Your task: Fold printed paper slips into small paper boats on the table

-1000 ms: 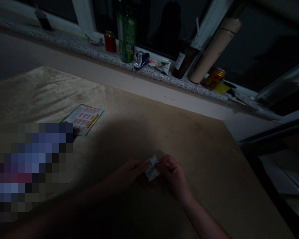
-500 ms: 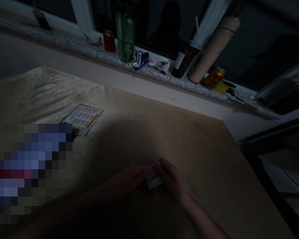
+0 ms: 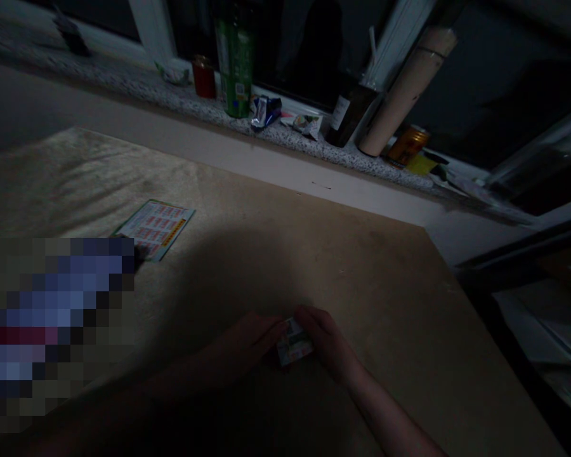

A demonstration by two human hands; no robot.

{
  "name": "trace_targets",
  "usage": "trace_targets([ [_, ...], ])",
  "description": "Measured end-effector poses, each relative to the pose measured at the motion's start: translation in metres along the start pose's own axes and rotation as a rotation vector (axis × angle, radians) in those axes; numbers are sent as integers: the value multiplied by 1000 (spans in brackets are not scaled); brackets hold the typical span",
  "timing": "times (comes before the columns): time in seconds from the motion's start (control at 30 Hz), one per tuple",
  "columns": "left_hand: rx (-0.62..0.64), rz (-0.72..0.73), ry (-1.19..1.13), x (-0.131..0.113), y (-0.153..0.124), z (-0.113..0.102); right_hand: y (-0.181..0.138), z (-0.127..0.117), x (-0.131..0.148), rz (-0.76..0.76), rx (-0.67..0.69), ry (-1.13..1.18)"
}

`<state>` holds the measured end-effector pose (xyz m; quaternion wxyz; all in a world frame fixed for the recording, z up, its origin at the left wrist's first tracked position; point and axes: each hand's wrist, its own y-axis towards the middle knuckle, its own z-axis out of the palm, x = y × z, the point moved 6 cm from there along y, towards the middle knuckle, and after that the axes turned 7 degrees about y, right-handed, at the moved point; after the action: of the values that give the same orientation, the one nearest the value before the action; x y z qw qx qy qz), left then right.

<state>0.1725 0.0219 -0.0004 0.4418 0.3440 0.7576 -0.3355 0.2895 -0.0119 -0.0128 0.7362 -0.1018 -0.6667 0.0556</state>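
In dim light a small folded printed paper (image 3: pixel 294 343) lies low on the tan board table (image 3: pixel 361 273). My left hand (image 3: pixel 247 343) pinches its left edge with curled fingers. My right hand (image 3: pixel 327 346) presses down on its right edge, fingers bent over it. Both hands meet at the paper near the table's front middle. The paper's print is too small and dark to read.
A printed card with red blocks (image 3: pixel 156 227) lies at the left of the table beside a blurred-out patch. On the stone windowsill (image 3: pixel 285 133) stand a green bottle (image 3: pixel 235 63), a red can (image 3: pixel 203 76), wrappers, a dark bottle (image 3: pixel 346 117), a cardboard tube (image 3: pixel 402 95) and a gold can (image 3: pixel 406 146).
Both hands have lowered the small paper towards the table and folded it flatter; earlier it was held higher and tilted up.
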Motion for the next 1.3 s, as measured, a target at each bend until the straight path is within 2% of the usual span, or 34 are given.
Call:
trace_targets([
  [0.07,-6,-5,-19,1,0,0,0,2,4,-41,12,-67],
  [0.27,131,-72,-231,4,3,8,0,-1,9,-170,-62,-193],
  [0.43,116,-134,-248,11,6,9,-1,-3,10,-202,-122,-284],
  [0.87,45,-130,-270,9,2,10,3,-1,6,-127,-58,-188],
  [1.0,63,-147,-284,7,2,11,1,1,2,-95,21,-190],
  [1.2,72,-131,-289,5,2,10,0,-3,3,-140,-17,-266],
  [1.3,97,-95,-268,3,2,9,-1,-1,0,-97,10,-191],
])
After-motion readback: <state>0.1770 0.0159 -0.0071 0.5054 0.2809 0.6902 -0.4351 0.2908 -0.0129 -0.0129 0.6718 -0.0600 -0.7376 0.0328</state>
